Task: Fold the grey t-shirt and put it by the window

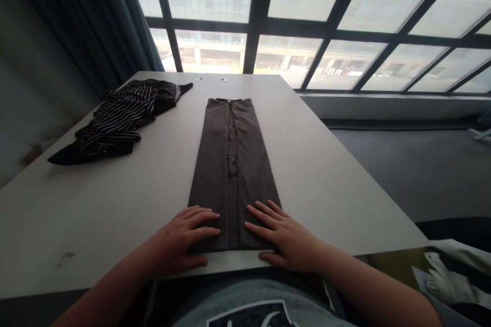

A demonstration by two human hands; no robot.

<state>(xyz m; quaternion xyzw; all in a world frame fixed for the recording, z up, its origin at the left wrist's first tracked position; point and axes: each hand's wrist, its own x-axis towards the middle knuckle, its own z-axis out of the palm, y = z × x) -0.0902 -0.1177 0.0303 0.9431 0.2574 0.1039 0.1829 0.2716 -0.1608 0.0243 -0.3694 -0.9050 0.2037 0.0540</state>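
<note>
A dark grey garment [230, 158] lies folded into a long narrow strip down the middle of the white table [326, 173], its two sides folded inward to meet along the centre. My left hand [184, 240] rests flat on its near left corner, fingers spread. My right hand [286, 237] presses flat on its near right corner, with the thumb at the table's front edge. Neither hand grips anything.
A crumpled black-and-white striped garment [118, 120] lies at the table's far left. Two small white discs [210, 79] sit near the far edge. Big windows [307, 15] stand behind, a dark curtain [76, 25] at left, grey floor at right.
</note>
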